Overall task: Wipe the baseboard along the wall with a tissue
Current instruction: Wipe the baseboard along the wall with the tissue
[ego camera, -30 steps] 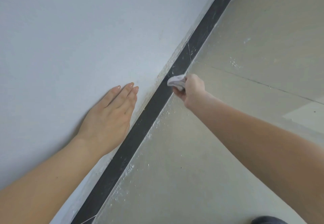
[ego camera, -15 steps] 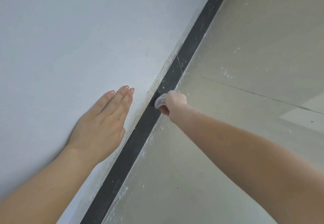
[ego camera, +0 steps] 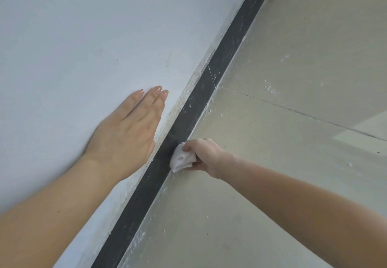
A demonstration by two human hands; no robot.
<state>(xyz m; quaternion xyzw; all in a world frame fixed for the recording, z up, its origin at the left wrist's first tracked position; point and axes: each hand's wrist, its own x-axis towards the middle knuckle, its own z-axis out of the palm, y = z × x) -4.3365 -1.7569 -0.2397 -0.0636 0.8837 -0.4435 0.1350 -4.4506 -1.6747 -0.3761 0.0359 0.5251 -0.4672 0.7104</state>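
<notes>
Tissue: a crumpled white tissue (ego camera: 181, 159) is sitting a little below the middle of the view, toward 6 o'clock, and is pressing against the floor-side edge of the baseboard.
Baseboard: a dark strip (ego camera: 198, 98) is running slantwise from 7 o'clock to 1 o'clock across the view, between wall and floor. It is showing pale scuffs and dust marks along its length.
Right hand: the right hand (ego camera: 204, 154) is grasping the tissue, with its fingers curling over the wad. It is lying at 3 o'clock of the tissue, and its forearm is coming in from 4 o'clock.
Left hand: the left hand (ego camera: 125, 135) is lying released and flat on the wall, gripping nothing. Its fingers are stretching straight and close together toward 1 o'clock. It is resting at 10 o'clock of the tissue, with its outer edge just beside the top of the baseboard.
Seam: a thin pale line (ego camera: 211, 75) is crossing the baseboard at 1 o'clock of the tissue, well apart from it.
Wall: a pale bluish-white wall (ego camera: 83, 37) is filling the 9 to 12 o'clock part of the view. Its paint is looking rough and chipped just above the baseboard.
Floor: beige floor tiles (ego camera: 272, 184) are filling the 2 to 6 o'clock part.
Tile joint: a dark joint (ego camera: 293, 110) is running from the foot of the baseboard toward 4 o'clock.
Specks: white specks (ego camera: 270, 88) are lying scattered near that joint, and more are lying along the foot of the baseboard.
</notes>
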